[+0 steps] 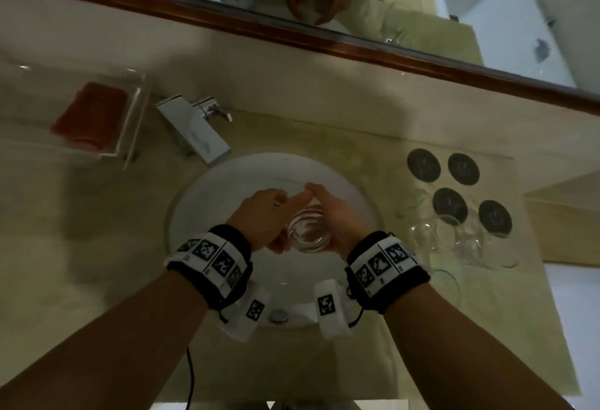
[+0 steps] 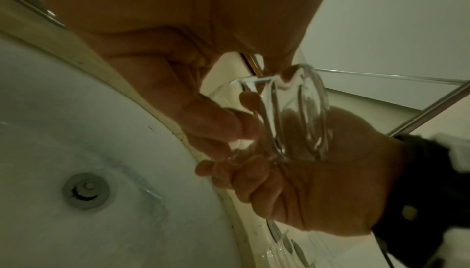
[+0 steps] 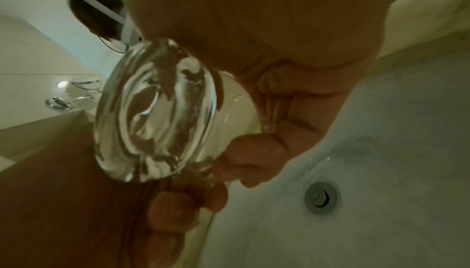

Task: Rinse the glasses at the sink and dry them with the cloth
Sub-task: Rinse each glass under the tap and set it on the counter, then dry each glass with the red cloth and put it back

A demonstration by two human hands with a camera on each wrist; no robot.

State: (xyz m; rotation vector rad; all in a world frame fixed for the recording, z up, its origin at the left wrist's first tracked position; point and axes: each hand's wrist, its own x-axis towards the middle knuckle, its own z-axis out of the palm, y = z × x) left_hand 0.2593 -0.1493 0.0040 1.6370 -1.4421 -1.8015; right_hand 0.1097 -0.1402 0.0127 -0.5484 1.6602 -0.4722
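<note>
Over the basin: a clear round drinking glass [image 1: 308,231] is held above the white oval sink [image 1: 201,201], so that any runoff would fall into the bowl rather than onto the table.
Left hand: the left hand [image 1: 263,218] is curled against the glass's left side, fingers bent under its wall (seen best in the right wrist view), apparently to steady it.
Right hand: the right hand [image 1: 331,214] is wrapped round the opposite side, fingers curled beneath; the glass is thus cradled between both palms, probably so its wet, slippery wall cannot escape.
Tilt: the glass is tipped, its thick base turned toward the right wrist camera, a pose suited to draining.
Tap: no running water can be made out at the chrome faucet [image 1: 194,130].
Waiting glasses: several other clear glasses [image 1: 470,240] are kept on the beige stone table [image 1: 357,130] right of the sink, beside dark round coasters [image 1: 461,169].
Cloth: a folded red cloth [image 1: 87,114] is stored in a clear tray [image 1: 130,137] left of the faucet (within reach for drying).
Stage: rinsing is judged under way; drying not yet begun.
</note>
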